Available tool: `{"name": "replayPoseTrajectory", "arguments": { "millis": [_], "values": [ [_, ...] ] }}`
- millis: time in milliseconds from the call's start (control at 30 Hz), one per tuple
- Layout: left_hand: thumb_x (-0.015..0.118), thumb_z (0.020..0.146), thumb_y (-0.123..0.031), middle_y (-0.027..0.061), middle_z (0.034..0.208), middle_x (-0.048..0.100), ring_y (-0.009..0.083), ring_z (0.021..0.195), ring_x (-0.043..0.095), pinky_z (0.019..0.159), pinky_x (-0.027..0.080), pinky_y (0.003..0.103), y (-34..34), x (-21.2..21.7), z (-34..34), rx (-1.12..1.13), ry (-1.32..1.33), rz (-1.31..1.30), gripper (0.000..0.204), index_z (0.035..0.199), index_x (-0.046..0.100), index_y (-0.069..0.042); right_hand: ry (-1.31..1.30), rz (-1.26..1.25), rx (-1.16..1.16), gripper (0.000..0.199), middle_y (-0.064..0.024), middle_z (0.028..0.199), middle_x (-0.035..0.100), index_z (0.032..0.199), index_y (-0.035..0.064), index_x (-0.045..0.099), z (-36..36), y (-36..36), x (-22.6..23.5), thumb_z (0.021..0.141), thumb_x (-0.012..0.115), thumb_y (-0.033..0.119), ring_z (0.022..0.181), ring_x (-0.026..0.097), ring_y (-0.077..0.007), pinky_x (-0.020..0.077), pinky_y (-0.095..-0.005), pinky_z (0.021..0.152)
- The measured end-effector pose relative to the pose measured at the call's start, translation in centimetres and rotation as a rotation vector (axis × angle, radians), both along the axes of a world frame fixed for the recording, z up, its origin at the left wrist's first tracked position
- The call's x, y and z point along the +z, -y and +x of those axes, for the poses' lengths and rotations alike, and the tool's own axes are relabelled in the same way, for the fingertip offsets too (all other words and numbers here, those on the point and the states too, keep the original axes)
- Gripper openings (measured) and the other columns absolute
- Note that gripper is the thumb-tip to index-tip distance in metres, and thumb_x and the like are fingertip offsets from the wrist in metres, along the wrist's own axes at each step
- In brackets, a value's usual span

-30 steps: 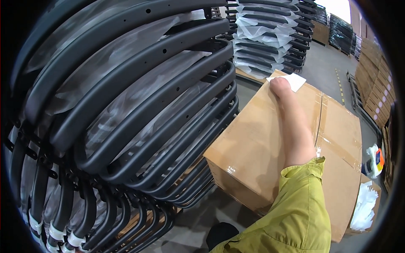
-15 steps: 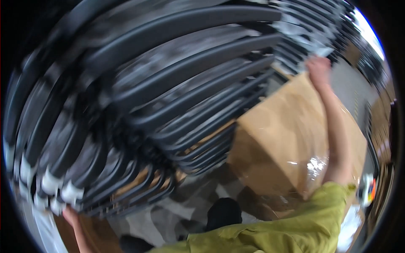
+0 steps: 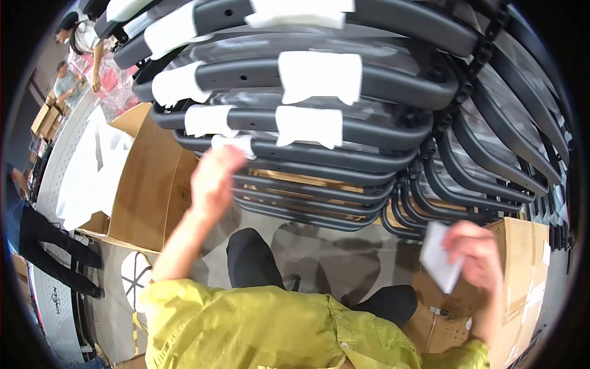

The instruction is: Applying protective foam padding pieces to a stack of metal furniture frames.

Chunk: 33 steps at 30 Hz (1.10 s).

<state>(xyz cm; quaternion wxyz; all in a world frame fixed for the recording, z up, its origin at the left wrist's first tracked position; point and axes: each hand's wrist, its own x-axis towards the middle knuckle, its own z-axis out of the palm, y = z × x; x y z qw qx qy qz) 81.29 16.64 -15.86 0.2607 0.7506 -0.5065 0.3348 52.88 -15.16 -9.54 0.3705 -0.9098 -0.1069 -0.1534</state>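
Black curved frames [image 3: 319, 132] sit stacked in a tall pile right in front of me, several of them wrapped with white foam pads [image 3: 319, 77]. My left hand [image 3: 212, 178] is raised to the lowest padded bar, fingers loosely bent against a small white pad [image 3: 233, 144] at its near edge; the hand is blurred, so I cannot tell whether it truly grips that pad or only touches it. My right hand [image 3: 476, 252] hangs lower, off to the side, closed around a white sheet [image 3: 439, 255] pinched between thumb and fingers. Just behind it stands a sealed cardboard box [image 3: 522, 258]. An open cardboard box [image 3: 153, 178] holding white wrapping [image 3: 92, 166] stands to my left.
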Motion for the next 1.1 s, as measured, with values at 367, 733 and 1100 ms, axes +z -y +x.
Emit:
{"name": "replayPoseTrajectory", "arguments": {
  "millis": [367, 733, 1100],
  "values": [
    [0.067, 0.071, -0.008, 0.0036, 0.087, 0.06, 0.0094, 0.079, 0.055, 0.072, 0.045, 0.023, 5.6, -6.4, -7.0, -0.429, -1.774, -0.286, 0.026, 0.093, 0.057, 0.0, -0.188, 1.228, 0.008, 0.033, -0.0098, 0.109, 0.05, 0.113, -0.0028, 0.043, 13.5, -10.4, -9.3, 0.081, 0.044, 0.007, 0.099, 0.049, -0.0163, 0.0385, -0.0294, 0.086],
    [0.056, 0.076, -0.013, 0.0159, 0.089, 0.055, 0.0308, 0.08, 0.054, 0.069, 0.043, 0.036, 6.9, -0.7, -1.2, 0.062, -0.023, -0.146, 0.028, 0.1, 0.052, 0.0, -0.117, 1.251, -0.285, 0.025, -0.0073, 0.097, 0.057, 0.105, -0.0029, 0.049, 14.4, -12.3, -16.0, 0.08, 0.049, 0.001, 0.088, 0.052, -0.0125, 0.0403, -0.0261, 0.079],
    [0.049, 0.078, -0.036, 0.0116, 0.085, 0.06, 0.0308, 0.083, 0.055, 0.072, 0.041, 0.039, 10.4, 0.3, 1.3, 0.187, -0.483, 0.207, 0.03, 0.093, 0.06, -0.013, -0.216, 1.446, -0.187, 0.02, -0.0061, 0.089, 0.06, 0.096, 0.0001, 0.055, 19.0, -10.9, -13.9, 0.077, 0.055, 0.002, 0.081, 0.055, -0.0113, 0.0434, -0.0249, 0.069]
  ]
}}
